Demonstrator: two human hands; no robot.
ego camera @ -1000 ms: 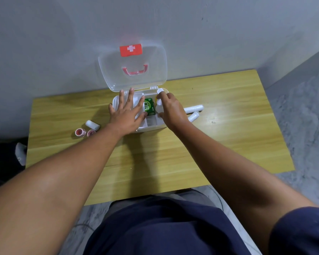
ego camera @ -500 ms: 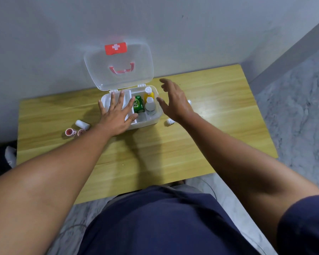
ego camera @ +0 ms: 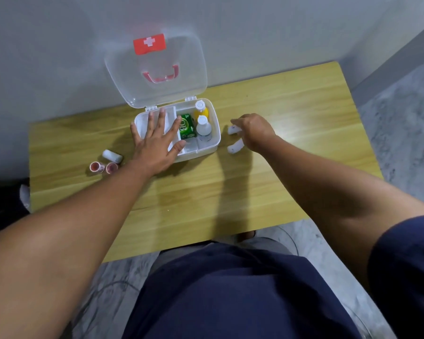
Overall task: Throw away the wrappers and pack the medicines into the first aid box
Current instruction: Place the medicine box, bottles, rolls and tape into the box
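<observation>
Two hands: left hand [ego camera: 157,143] flat, spread on first aid box [ego camera: 214,140]; right hand [ego camera: 253,132] grip unclear; green box [ego camera: 187,126] reads "OB"

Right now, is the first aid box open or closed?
Open. The clear lid of the first aid box stands raised toward the wall, and the green packet inside is exposed.

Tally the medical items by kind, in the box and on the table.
Bottles: 2, yellow and clear
Green packet: 1
White tubes: 2
White roll: 1
Pink-ended rolls: 2
Total: 8
</observation>
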